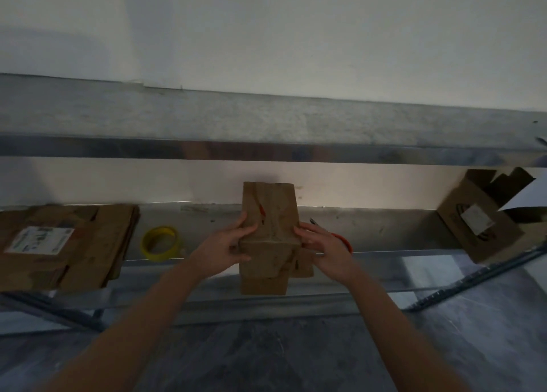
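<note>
A small brown cardboard box [270, 214] stands on the metal shelf [379, 231] in the middle of the view, with its flaps hanging over the shelf's front edge. My left hand [225, 249] grips the box's left side, thumb on the near face. My right hand [322, 246] presses against its right side with fingers fairly straight. The box has a red mark on its upper face.
A yellow tape roll [161, 242] lies left of the box. Flattened cardboard [65, 243] with a white label is stacked at far left. Orange-handled scissors [340, 237] lie behind my right hand. An open box [485, 214] sits at right. An upper shelf beam [266, 149] runs overhead.
</note>
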`<state>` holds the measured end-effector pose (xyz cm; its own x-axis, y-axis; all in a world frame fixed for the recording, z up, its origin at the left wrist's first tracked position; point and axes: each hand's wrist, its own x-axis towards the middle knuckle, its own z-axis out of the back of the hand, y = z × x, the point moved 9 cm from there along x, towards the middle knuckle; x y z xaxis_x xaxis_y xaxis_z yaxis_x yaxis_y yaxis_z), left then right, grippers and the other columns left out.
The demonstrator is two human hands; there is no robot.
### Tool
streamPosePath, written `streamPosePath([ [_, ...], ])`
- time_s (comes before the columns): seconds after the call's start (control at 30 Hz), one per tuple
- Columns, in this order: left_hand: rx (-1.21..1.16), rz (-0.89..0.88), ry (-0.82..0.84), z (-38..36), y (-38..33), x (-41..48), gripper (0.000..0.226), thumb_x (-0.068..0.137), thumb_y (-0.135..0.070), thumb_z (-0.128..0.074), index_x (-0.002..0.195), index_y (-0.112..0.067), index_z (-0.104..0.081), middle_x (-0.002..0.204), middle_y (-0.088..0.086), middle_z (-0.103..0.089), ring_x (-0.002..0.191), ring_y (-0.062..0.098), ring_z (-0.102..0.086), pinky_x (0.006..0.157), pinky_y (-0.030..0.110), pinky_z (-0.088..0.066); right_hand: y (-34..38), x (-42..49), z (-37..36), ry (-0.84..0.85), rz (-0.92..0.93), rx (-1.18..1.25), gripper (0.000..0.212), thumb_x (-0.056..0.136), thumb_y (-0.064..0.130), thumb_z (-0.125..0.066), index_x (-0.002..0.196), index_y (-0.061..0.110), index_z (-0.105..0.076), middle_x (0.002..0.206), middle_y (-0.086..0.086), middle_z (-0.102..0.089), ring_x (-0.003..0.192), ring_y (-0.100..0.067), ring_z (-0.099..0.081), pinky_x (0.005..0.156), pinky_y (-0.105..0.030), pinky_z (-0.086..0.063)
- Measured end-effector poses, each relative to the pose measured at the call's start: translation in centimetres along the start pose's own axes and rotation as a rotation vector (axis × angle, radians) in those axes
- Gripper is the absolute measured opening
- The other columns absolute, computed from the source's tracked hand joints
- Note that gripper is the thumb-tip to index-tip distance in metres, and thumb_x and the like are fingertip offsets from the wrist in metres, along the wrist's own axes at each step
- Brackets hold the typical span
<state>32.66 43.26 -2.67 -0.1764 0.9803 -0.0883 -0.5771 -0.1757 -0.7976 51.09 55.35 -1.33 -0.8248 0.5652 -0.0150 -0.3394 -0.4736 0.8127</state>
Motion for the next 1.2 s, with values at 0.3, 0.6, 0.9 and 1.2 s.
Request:
streamPosePath([
  [0.3, -0.181, 0.055, -0.080, 1.5, 0.4, 0.4, 0.062, 0.079, -0.002, -0.072, 0.128, -0.037, -0.056, 0.148, -0.018, -0.033, 0.131, 0.003, -0.040, 0.092, 0.006, -0.041, -0.6, 0.6, 0.5, -0.206, -0.063, 0.107, 0.048, 0.081, 0.009, -0.078, 0.109, 0.044, -0.062, 0.116, 0.019, -0.063, 0.104, 0.006, -0.062, 0.096, -0.027, -0.054],
  [0.6, -0.324, 0.138, -0.310, -0.9, 0.4, -1.3, 0.074, 0.087, -0.015, -0.068, 0.148, -0.031, -0.029, 0.146, -0.013, -0.042, 0.132, 0.007, -0.043, 0.110, 0.033, -0.038, -0.7, -0.7, -0.7, -0.329, -0.108, 0.184, 0.047, 0.087, 0.025, -0.073, 0.116, 0.053, -0.050, 0.109, 0.043, -0.057, 0.101, 0.019, -0.057, 0.082, -0.005, -0.049],
  [0.9, -0.210, 0.106, -0.369, -0.6, -0.3, -1.1, 0.064, 0.071, -0.026, -0.082, 0.123, -0.049, -0.053, 0.125, -0.029, -0.050, 0.114, -0.011, -0.050, 0.098, 0.012, -0.043, -2.7, -1.2, 0.4, -0.336, -0.167, 0.257, 0.053, 0.085, 0.021, -0.074, 0.118, 0.055, -0.051, 0.110, 0.037, -0.061, 0.106, 0.010, -0.060, 0.088, -0.017, -0.053],
  [1.2, 0.126, 0.123, 0.073, 6.3, 2.7, 6.7, 0.105, 0.070, -0.057, -0.068, 0.152, -0.034, -0.006, 0.160, -0.013, 0.004, 0.146, 0.011, -0.006, 0.115, 0.031, -0.020, -3.9, -4.2, -5.0, -0.467, -0.592, 0.416, 0.035, 0.090, 0.041, -0.066, 0.110, 0.019, -0.046, 0.105, 0.000, -0.063, 0.091, -0.012, -0.063, 0.071, -0.023, -0.051],
])
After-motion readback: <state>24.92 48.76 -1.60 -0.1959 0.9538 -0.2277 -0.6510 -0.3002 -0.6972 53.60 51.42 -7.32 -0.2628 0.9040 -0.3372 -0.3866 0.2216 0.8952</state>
